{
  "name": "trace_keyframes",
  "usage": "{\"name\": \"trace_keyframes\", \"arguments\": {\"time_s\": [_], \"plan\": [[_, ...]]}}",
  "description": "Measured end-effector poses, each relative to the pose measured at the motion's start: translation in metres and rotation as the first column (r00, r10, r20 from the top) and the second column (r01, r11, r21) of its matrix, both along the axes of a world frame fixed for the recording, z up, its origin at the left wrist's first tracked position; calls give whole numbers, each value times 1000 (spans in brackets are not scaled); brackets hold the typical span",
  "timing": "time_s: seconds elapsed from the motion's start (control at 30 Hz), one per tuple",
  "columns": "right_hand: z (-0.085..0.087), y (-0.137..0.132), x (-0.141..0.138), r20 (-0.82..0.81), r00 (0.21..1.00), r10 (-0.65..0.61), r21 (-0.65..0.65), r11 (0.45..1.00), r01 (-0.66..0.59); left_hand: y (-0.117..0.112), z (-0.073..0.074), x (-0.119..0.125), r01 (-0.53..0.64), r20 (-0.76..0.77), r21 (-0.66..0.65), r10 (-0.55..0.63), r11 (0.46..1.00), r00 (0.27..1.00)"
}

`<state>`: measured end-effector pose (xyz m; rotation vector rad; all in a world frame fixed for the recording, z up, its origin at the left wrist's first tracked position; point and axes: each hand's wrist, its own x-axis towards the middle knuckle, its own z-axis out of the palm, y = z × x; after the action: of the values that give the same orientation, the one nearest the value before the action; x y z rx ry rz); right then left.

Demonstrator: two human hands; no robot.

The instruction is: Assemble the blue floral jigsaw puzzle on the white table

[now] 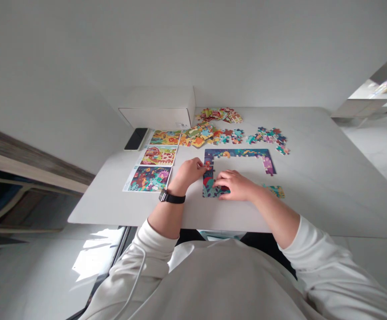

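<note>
Puzzle border [249, 152] laid on counter [329, 178]: left side and top joined, right side partly; middle unfilled, lower right missing. Left hand [189, 171] placed at left side, right hand [235, 185] over lower edge; state of either grip cannot be told. Loose pieces [198, 134] left unplaced beyond border; picture sheets [149, 178] laid at left.

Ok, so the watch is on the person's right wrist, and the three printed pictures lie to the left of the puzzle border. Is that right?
The side is wrong: the head view shows the watch on the left wrist. The three printed pictures do lie to the left of the puzzle border.
</note>
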<state>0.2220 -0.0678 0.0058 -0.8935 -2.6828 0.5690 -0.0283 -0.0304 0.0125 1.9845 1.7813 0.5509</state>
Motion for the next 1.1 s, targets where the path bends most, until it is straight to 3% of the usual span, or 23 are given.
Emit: {"name": "trace_keyframes", "arguments": {"time_s": [0.23, 0.57, 0.9, 1.1], "plan": [[2, 0, 0, -19, 1000, -6, -4, 1000, 6, 0, -2, -2, 97, 40, 144, -104, 985, 994], [-3, 2, 0, -39, 999, 21, 5, 1000, -20, 2, -6, -4, 207, -43, 123, -203, 971, 978], [-1, 2, 1, -43, 999, 15, -13, 1000, -16, -1, -7, -2, 227, -151, 97, -211, 969, 966], [-2, 3, -1, -35, 999, 4, -14, 1000, -5, 2, -7, -1, 310, -184, 169, -279, 936, 942]]}}
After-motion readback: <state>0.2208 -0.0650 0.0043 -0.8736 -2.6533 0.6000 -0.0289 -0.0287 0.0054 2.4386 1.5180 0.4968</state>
